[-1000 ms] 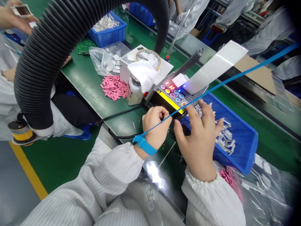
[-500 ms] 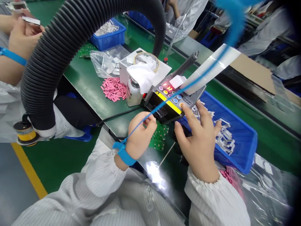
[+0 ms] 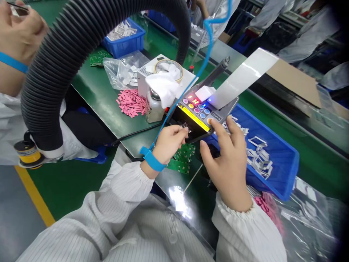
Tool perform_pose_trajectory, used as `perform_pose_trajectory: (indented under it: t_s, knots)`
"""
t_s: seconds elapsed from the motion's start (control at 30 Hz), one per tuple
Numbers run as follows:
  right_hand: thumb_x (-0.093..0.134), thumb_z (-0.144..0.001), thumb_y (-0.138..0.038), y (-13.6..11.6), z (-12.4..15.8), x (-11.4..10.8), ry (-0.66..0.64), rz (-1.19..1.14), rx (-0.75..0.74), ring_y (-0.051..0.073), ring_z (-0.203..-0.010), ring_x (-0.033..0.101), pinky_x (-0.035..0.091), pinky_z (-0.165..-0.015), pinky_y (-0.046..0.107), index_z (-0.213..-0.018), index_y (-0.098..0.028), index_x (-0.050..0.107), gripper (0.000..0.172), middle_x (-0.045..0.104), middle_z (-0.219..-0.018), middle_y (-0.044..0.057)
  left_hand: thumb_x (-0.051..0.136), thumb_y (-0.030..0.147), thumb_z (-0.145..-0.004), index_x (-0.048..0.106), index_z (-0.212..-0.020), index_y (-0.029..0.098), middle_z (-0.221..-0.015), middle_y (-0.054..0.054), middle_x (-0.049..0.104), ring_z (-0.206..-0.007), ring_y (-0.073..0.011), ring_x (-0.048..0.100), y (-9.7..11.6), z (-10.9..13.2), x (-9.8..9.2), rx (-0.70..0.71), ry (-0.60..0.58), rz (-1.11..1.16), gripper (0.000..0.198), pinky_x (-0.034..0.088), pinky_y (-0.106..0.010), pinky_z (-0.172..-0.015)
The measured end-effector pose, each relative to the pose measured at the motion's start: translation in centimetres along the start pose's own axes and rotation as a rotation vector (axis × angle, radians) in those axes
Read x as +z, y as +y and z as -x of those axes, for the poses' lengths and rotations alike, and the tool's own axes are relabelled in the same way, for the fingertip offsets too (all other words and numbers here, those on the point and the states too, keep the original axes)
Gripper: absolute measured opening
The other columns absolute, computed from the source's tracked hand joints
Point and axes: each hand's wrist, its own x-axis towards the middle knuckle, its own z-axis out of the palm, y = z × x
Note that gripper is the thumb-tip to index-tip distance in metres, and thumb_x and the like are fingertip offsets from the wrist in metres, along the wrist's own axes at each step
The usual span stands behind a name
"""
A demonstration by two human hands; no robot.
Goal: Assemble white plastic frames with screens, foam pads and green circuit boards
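My left hand [image 3: 170, 143], with a blue wrist strap [image 3: 153, 160], is pinched at the dark front opening of a tape dispenser [image 3: 195, 118] marked ZCUT-9. What lies between its fingertips is too small to make out. My right hand [image 3: 230, 165] has its fingers spread; the index fingertip touches the orange button at the panel's right end, and nothing is held. Red digits and a small blue light glow on the panel. A wide pale strip [image 3: 245, 76] rises from the dispenser's top. Green circuit boards [image 3: 180, 165] lie on the bench below my left hand.
A blue bin [image 3: 290, 160] of white frames stands right of the dispenser. To its left are a bottle [image 3: 155, 111] topped with white cloth and a pile of pink strips [image 3: 131, 103]. A thick black hose [image 3: 43, 83] arches over the left side, near a co-worker's hands [image 3: 19, 40].
My left hand has moved right and up to the dispenser's opening, and the blue cord has swung left. A blue light now shows on the panel. My right hand stays almost in place.
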Motion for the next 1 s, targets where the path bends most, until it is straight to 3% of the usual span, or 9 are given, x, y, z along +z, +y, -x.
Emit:
perform_pose_trajectory:
  t_s: [0.1, 0.17, 0.27, 0.33, 0.47, 0.63, 0.83, 1.0]
  knots:
    - [0.054, -0.085, -0.023, 0.0, 0.0, -0.2, -0.007, 0.015, -0.014, 0.033, -0.129, 0.04, 0.035, -0.1, 0.059, -0.131, -0.018, 0.049, 0.047, 0.039, -0.14, 0.021, 0.05, 0.028, -0.082, 0.048, -0.059, 0.018, -0.05, 0.006, 0.043, -0.044, -0.0063, 0.038, 1.0, 1.2, -1.8, 0.089, 0.025, -0.015, 0.025, 0.029, -0.02, -0.043]
    - [0.055, -0.085, -0.023, 0.0, 0.0, -0.2, -0.01, 0.013, -0.027, 0.032, -0.13, 0.04, 0.036, -0.102, 0.056, -0.131, -0.017, 0.049, 0.047, 0.038, -0.14, 0.021, 0.05, 0.031, -0.083, 0.049, -0.06, 0.018, -0.052, 0.005, 0.046, -0.048, -0.0077, 0.043, 1.9, 1.7, -4.1, 0.199, 0.028, -0.229, 0.026, 0.034, -0.021, -0.048]
    - [0.055, -0.084, -0.023, 0.0, 0.0, 0.0, -0.007, 0.0, -0.038, 0.032, -0.132, 0.038, 0.037, -0.103, 0.052, -0.132, -0.015, 0.047, 0.049, 0.037, -0.141, 0.021, 0.052, 0.036, -0.083, 0.053, -0.062, 0.018, -0.055, 0.004, 0.051, -0.055, -0.0104, 0.049, 3.0, 1.6, -7.2, 0.245, -0.111, -0.657, 0.027, 0.036, -0.023, -0.055]
    - [0.056, -0.084, -0.022, 0.0, 0.1, 0.1, -0.005, -0.007, -0.035, 0.032, -0.133, 0.036, 0.035, -0.104, 0.053, -0.133, -0.015, 0.046, 0.05, 0.035, -0.142, 0.022, 0.047, 0.035, -0.085, 0.054, -0.06, 0.018, -0.054, 0.003, 0.052, -0.055, -0.0114, 0.049, 3.3, 1.1, -8.1, 0.22, -0.242, -0.886, 0.031, 0.034, -0.024, -0.055]
    - [0.055, -0.084, -0.022, -0.1, 0.2, 0.3, -0.016, -0.028, -0.023, 0.031, -0.135, 0.032, 0.036, -0.105, 0.052, -0.134, -0.017, 0.043, 0.052, 0.032, -0.144, 0.019, 0.045, 0.035, -0.086, 0.057, -0.06, 0.018, -0.058, 0.001, 0.056, -0.058, -0.014, 0.051, 2.8, 0.1, -7.2, 0.233, -0.374, -1.24, 0.034, 0.032, -0.027, -0.056]
    - [0.055, -0.084, -0.022, -0.1, 0.2, 0.2, -0.019, -0.03, -0.028, 0.032, -0.135, 0.032, 0.034, -0.106, 0.054, -0.135, -0.02, 0.042, 0.052, 0.031, -0.145, 0.018, 0.049, 0.038, -0.083, 0.066, -0.067, 0.019, -0.066, -0.005, 0.065, -0.067, -0.0203, 0.06, 1.1, -1.0, -5.9, 0.215, -0.42, -1.545, 0.03, 0.036, -0.029, -0.057]
    - [0.054, -0.085, -0.022, -0.1, 0.1, 0.3, -0.009, -0.044, -0.025, 0.032, -0.135, 0.032, 0.036, -0.105, 0.054, -0.134, -0.02, 0.043, 0.051, 0.031, -0.145, 0.017, 0.053, 0.033, -0.078, 0.067, -0.067, 0.016, -0.065, -0.009, 0.064, -0.069, -0.0245, 0.062, 0.6, -0.9, -5.2, 0.206, -0.352, -1.59, 0.024, 0.034, -0.031, -0.056]
    - [0.054, -0.085, -0.022, 0.1, 0.1, 0.2, -0.025, -0.086, 0.009, 0.033, -0.13, 0.04, 0.044, -0.098, 0.052, -0.133, -0.021, 0.046, 0.048, 0.031, -0.145, 0.017, 0.047, 0.039, -0.084, 0.06, -0.06, 0.019, -0.057, -0.002, 0.058, -0.057, -0.016, 0.054, 3.1, -0.4, -6.5, 0.197, -0.281, -1.436, 0.034, 0.031, -0.028, -0.053]
